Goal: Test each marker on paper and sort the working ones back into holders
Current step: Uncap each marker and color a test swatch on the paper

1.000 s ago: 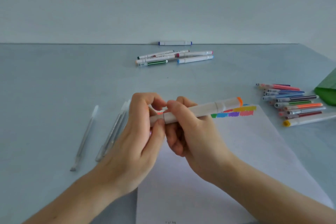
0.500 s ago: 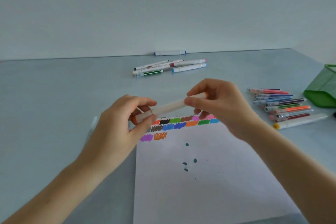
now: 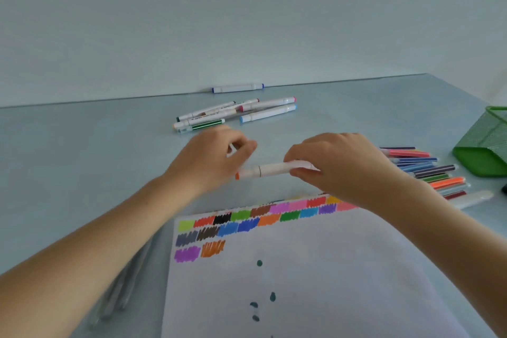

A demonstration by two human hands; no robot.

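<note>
My right hand (image 3: 340,170) grips a white marker (image 3: 271,169) with an orange end, holding it level just above the table beyond the paper (image 3: 301,282). The orange end points left and lies just below my left hand (image 3: 211,159), which is apart from the barrel. The left fingers are curled and pinch a small white piece, seemingly a cap (image 3: 231,149). Rows of colour swatches run along the paper's top edge, with a few dark dots lower down. A green mesh holder (image 3: 482,145) stands at the right edge.
A pile of thin coloured markers (image 3: 428,170) lies right of my right hand. Several white markers (image 3: 236,112) lie farther back, with one blue-ended marker (image 3: 237,88) against the wall. Clear pens (image 3: 123,291) lie under my left forearm.
Both hands moved away from me, past the paper's top edge. My left hand let go of the marker's orange end, and the right hand alone holds the barrel now.
</note>
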